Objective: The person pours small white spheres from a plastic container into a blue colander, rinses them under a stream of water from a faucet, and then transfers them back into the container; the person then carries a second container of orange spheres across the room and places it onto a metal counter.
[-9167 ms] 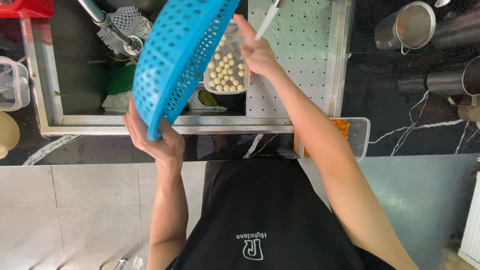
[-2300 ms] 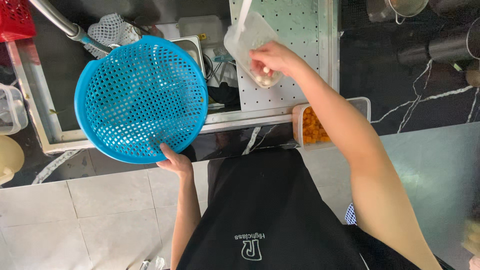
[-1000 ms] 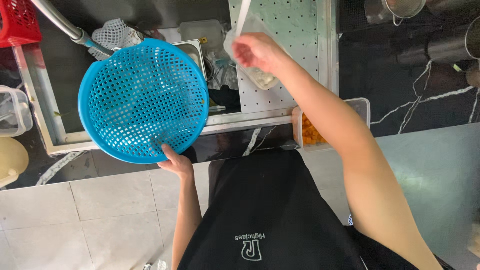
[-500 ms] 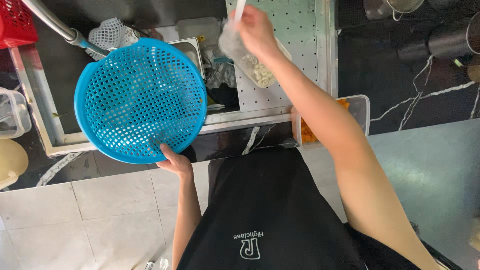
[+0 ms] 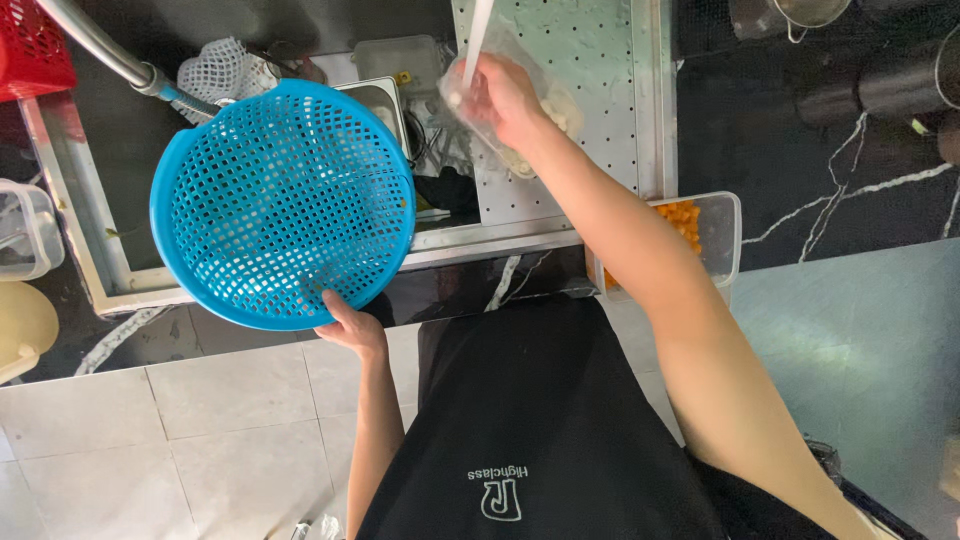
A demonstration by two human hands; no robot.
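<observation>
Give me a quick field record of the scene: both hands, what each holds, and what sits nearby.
left hand: grips the near rim of the colander, held over the sink
right hand: holds a clear bag of pale pieces above the perforated tray
tub: clear, orange pieces inside, at the counter edge
tap: above the colander's far side

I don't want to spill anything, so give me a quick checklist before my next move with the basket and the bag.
1. Left hand grips the blue basket rim: ok.
2. Basket held over the sink: ok.
3. Basket holds nothing: ok.
4. Right hand grips the clear bag: ok.
5. Bag opening shut: cannot tell.
6. Orange-cube tub sits apart from the bag: ok.
</observation>
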